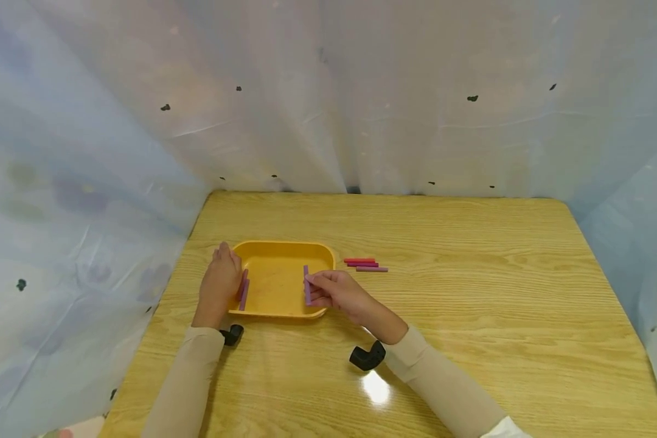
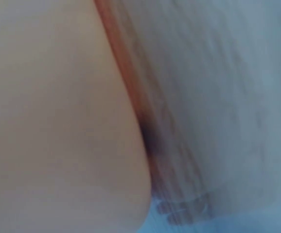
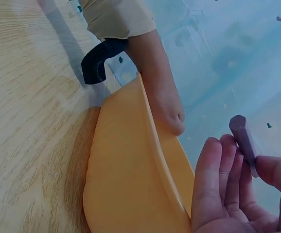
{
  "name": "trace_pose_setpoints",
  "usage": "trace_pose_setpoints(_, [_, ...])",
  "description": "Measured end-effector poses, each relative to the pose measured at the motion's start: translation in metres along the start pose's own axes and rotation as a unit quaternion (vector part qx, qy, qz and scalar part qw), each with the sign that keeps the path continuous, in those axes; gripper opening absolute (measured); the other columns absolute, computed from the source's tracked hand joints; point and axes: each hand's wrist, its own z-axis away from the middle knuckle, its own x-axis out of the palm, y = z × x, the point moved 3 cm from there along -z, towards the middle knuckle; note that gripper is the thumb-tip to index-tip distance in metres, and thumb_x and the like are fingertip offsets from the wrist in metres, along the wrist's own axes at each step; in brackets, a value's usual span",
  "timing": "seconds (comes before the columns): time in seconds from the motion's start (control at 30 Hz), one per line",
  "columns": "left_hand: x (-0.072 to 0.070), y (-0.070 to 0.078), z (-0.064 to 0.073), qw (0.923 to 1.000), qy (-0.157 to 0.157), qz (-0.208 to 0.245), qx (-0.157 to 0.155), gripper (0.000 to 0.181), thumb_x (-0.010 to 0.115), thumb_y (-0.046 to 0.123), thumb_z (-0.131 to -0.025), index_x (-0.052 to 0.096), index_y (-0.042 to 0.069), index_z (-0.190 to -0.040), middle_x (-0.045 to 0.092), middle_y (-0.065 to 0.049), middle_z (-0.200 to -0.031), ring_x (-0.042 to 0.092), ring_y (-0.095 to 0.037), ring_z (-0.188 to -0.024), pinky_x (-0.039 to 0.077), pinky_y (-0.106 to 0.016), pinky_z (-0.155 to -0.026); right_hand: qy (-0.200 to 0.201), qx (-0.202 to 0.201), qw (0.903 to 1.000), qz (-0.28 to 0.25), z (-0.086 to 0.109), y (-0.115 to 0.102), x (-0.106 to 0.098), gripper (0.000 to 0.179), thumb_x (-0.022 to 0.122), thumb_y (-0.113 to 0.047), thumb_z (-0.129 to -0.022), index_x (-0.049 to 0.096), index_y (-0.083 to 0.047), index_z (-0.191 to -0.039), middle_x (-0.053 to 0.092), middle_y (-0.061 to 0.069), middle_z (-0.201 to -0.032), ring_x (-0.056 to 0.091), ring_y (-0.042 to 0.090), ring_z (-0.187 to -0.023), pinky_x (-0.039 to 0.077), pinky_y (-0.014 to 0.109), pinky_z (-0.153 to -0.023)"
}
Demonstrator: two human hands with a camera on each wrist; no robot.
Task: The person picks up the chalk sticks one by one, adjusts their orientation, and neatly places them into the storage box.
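Note:
A yellow plastic tray [image 1: 278,315] stands on the wooden table. My left hand [image 1: 219,280] grips its left rim, fingertips toward the far corner; in the right wrist view that hand [image 3: 166,104] shows beyond the tray's wall [image 3: 126,160]. Two purple sticks [image 1: 244,295] lean by the left wall inside, close to the hand. Over the right side of the tray, my right hand [image 1: 342,293] pinches a purple six-sided stick [image 3: 243,141] between thumb and fingers. It stands roughly lengthwise away from me. The left wrist view is mostly filled by a blurred near surface.
Right of the tray, a red stick [image 1: 359,260], a magenta stick [image 1: 363,264] and a purple stick [image 1: 373,269] lie side by side on the table [image 1: 471,292]. Pale plastic sheeting [image 1: 361,109] hangs around the table. Black wrist mounts [image 1: 368,356] stick out beneath the forearms.

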Motion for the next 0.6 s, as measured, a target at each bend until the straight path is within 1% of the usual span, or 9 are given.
trace_pose_setpoints(0.07, [0.000,0.001,0.000,1.0000,0.000,0.001,-0.004,0.055,0.016,0.028,-0.102,0.021,-0.012,-0.139,0.035,-0.036,-0.132,0.043,-0.050,-0.114,0.037,-0.059,-0.093,-0.004,0.000,1.0000,0.000,-0.001,0.000,0.002,0.029,0.052,-0.019,-0.096,0.060,0.009,-0.101,0.063,0.010,-0.085,0.063,0.016,-0.072,0.055,0.030,-0.072])
trace_pose_setpoints(0.17, [0.000,0.001,0.001,0.9999,-0.006,0.003,-0.008,0.058,0.014,0.029,-0.102,0.016,-0.012,-0.142,0.029,-0.036,-0.138,0.035,-0.050,-0.123,0.032,-0.059,-0.098,-0.010,0.001,0.9999,0.004,-0.003,-0.001,0.005,0.030,0.053,-0.019,-0.096,0.059,0.010,-0.101,0.063,0.008,-0.084,0.063,0.015,-0.070,0.055,0.031,-0.073])
trace_pose_setpoints(0.23, [0.001,0.001,0.001,0.9999,-0.007,0.003,-0.008,0.059,0.013,0.030,-0.102,0.015,-0.012,-0.142,0.027,-0.036,-0.139,0.032,-0.049,-0.125,0.030,-0.059,-0.099,-0.012,0.001,0.9999,0.008,-0.004,-0.002,0.008,0.030,0.053,-0.020,-0.096,0.060,0.009,-0.101,0.063,0.008,-0.084,0.064,0.015,-0.070,0.055,0.031,-0.073])
trace_pose_setpoints(0.43, [0.000,0.003,0.001,1.0000,0.000,-0.002,0.001,0.058,0.014,0.029,-0.102,0.016,-0.014,-0.141,0.029,-0.037,-0.138,0.033,-0.049,-0.125,0.031,-0.059,-0.099,-0.013,0.009,0.9999,0.001,-0.013,-0.003,0.015,0.028,0.053,-0.020,-0.095,0.061,0.007,-0.099,0.063,0.009,-0.082,0.064,0.015,-0.069,0.055,0.034,-0.075])
trace_pose_setpoints(0.47, [-0.001,0.003,0.001,1.0000,0.002,-0.002,0.002,0.057,0.014,0.028,-0.102,0.017,-0.014,-0.141,0.031,-0.038,-0.136,0.035,-0.049,-0.123,0.032,-0.059,-0.098,-0.012,0.011,0.9999,0.000,-0.015,-0.003,0.016,0.028,0.054,-0.020,-0.095,0.061,0.007,-0.098,0.063,0.009,-0.082,0.064,0.015,-0.069,0.055,0.034,-0.076])
trace_pose_setpoints(0.6, [-0.003,0.002,0.003,0.9999,0.007,-0.007,-0.004,0.056,0.016,0.028,-0.102,0.020,-0.014,-0.140,0.033,-0.038,-0.135,0.036,-0.049,-0.122,0.033,-0.059,-0.097,-0.010,0.017,0.9998,0.000,-0.024,-0.002,0.022,0.028,0.053,-0.021,-0.095,0.062,0.006,-0.098,0.064,0.010,-0.083,0.065,0.016,-0.070,0.053,0.038,-0.080])
